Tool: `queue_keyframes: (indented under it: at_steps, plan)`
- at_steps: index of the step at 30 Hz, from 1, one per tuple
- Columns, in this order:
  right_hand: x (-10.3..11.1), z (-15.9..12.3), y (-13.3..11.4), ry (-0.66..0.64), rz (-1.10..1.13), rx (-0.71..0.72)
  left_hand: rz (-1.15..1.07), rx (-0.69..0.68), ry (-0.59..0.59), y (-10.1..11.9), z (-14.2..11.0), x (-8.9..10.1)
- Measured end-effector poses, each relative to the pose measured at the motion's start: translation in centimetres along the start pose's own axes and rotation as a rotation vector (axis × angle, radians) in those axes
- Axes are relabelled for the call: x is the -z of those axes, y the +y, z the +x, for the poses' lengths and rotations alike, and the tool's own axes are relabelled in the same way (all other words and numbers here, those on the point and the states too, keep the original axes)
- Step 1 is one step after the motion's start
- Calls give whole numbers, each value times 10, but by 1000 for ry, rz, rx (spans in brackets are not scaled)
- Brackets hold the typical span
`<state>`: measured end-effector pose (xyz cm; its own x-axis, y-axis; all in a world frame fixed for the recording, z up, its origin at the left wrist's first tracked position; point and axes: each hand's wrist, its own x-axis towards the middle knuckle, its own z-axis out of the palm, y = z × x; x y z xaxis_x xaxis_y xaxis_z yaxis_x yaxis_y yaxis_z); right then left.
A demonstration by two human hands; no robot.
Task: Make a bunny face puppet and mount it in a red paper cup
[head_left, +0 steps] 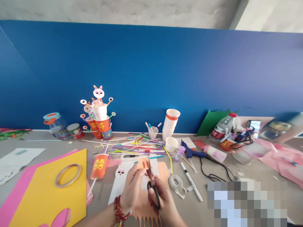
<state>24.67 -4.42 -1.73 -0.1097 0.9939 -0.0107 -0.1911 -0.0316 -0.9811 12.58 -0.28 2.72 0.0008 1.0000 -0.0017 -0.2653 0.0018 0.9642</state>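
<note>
In my right hand (161, 194) is a pair of black-handled scissors (154, 192), blades pointing away from me. My left hand (133, 184), with a red bead bracelet at the wrist, pinches a small orange paper piece (142, 163) that bears red ear-like shapes. The blades lie along the right side of this piece; whether they are apart I cannot tell. Beneath my hands lie a larger orange sheet (144, 205) with a fringed edge and a white sheet (115, 186). A white paper rabbit face (121, 171) rests at the white sheet's upper left.
Yellow card (71, 201) with a tape roll (68, 175) on it lies left, beside a red paper cup (99, 166). Coloured straws (137, 143) spread behind my hands. A blue glue gun (192, 150), tape dispenser (176, 183) and marker (191, 182) lie right. Decorated stacked cups (99, 112) stand behind.
</note>
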Motion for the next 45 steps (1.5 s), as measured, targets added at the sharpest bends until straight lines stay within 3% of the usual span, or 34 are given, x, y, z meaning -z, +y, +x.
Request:
queue_keyframes:
  at_steps: [29,39,45]
  plan:
    - [6,1,8,-30,-20,14,-43,59,-25,0,3,3]
    - [8,2,9,-26,8,30,32,-37,-127,12,3,3]
    - [8,2,-4,-47,-14,41,174,-102,-191,19,8,8]
